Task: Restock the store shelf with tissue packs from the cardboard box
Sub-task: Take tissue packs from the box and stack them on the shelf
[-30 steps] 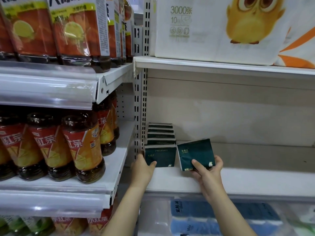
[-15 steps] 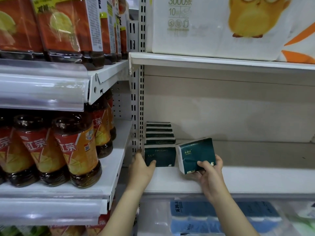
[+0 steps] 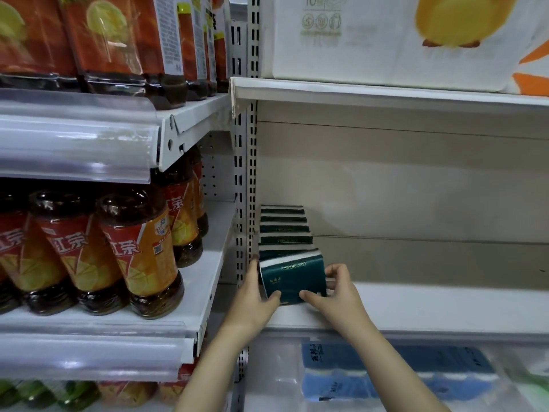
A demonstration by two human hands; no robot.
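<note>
Tissue pack, dark green, sits at lower centre of the frame on the front part of the white shelf. It is tilted slightly and heads a row of like packs that runs back toward the rear panel.

The left hand grasps the pack's left edge, thumb on the front face. The right hand grasps its right edge, thumb low on the front face and fingers curled round the side.

Recommended procedure:
1. Lower the base until it lies flat on the shelf.
2. Push with both thumbs evenly, so the pack closes squarely against the one behind it.
3. Keep the left edge parallel to the perforated upright, which stands just beside the row.
4. Use light pressure: the wrapper looks soft and will probably dent.
5. Let go only once the pack stands without support.

Tea bottles on the neighbouring shelf, left of frame, are well apart from the work. The cardboard box is not in view.
</note>
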